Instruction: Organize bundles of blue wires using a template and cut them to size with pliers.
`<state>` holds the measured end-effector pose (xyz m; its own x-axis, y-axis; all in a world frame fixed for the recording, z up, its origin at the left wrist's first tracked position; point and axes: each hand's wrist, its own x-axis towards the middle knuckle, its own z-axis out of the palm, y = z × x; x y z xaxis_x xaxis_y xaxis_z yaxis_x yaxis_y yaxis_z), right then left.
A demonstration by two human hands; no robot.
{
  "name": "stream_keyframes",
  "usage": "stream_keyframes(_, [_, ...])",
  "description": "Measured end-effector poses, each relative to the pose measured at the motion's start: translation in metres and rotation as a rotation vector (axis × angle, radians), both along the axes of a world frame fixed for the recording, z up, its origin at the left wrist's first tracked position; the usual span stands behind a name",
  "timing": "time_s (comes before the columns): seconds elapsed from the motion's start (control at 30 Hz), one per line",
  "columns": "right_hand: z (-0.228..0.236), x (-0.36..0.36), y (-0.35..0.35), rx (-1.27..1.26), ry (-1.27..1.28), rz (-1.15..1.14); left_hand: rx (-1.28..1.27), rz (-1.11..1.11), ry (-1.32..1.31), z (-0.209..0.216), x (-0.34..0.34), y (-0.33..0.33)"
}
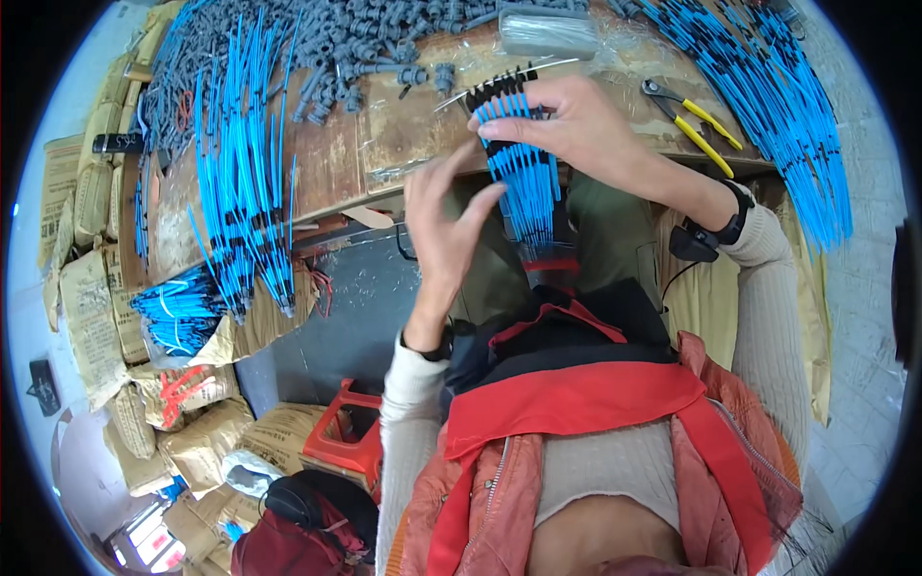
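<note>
Pinching a bundle of blue tubes [523, 197] near its black upper ends, our right hand [571, 125] has its thumb across the front and its fingers behind. We hold the bundle at the front edge of the wooden table [327, 158], its lower ends hanging over our lap. Our left hand [442, 216], slightly blurred, is open just beside the bundle, thumb and fingers spread apart. A thin pale strip [560, 67] crosses by the top ends; we cannot tell whether it touches them.

Behind the bundle we see a clear plastic pack [547, 36] with thin pale strips inside. Grey plastic fittings [355, 38] lie heaped to its left, and pliers [703, 145] with yellow handles lie to the right of our right hand. More blue tubes lie in a left pile [240, 144] and a right pile [759, 106], both overhanging the table.

Further out, on our left, brown paper sacks [94, 298] are stacked beside the table. Dark printing runs across several of them, too small for us to read, and we cannot see what they contain. A tied bundle [178, 312] of blue tubes rests near them, below the left pile. Lower down stands a red stool [327, 444].
</note>
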<state>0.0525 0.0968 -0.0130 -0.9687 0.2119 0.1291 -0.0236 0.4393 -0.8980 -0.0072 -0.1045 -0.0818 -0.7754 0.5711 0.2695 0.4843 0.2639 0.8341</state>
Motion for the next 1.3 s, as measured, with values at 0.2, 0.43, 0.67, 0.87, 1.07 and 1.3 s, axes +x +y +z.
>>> stream_keyframes(0.2, [-0.012, 0.023, -0.01, 0.047, 0.092, 0.081, -0.139, -0.432, 0.157, 0.003, -0.029, 0.04])
stream_keyframes(0.43, [-0.039, 0.049, -0.013, 0.07, 0.349, 0.21, -0.11, -0.648, 0.562, 0.008, -0.045, 0.056])
stream_keyframes(0.67, [-0.002, 0.017, 0.059, -0.223, 0.523, -0.051, -0.215, -0.613, 0.635, 0.008, -0.042, 0.058])
stream_keyframes(0.87, [-0.025, -0.074, 0.14, 1.007, -0.029, -0.042, -0.191, -0.62, 0.613, 0.013, -0.043, 0.059])
stream_keyframes(1.07, [-0.003, -0.074, 0.138, 0.671, -0.147, -0.059, -0.183, -0.623, 0.609, 0.012, -0.043, 0.059])
stream_keyframes(1.3, [-0.019, -0.016, 0.097, 0.776, 0.288, 0.046, -0.182, -0.625, 0.578, 0.008, -0.046, 0.06])
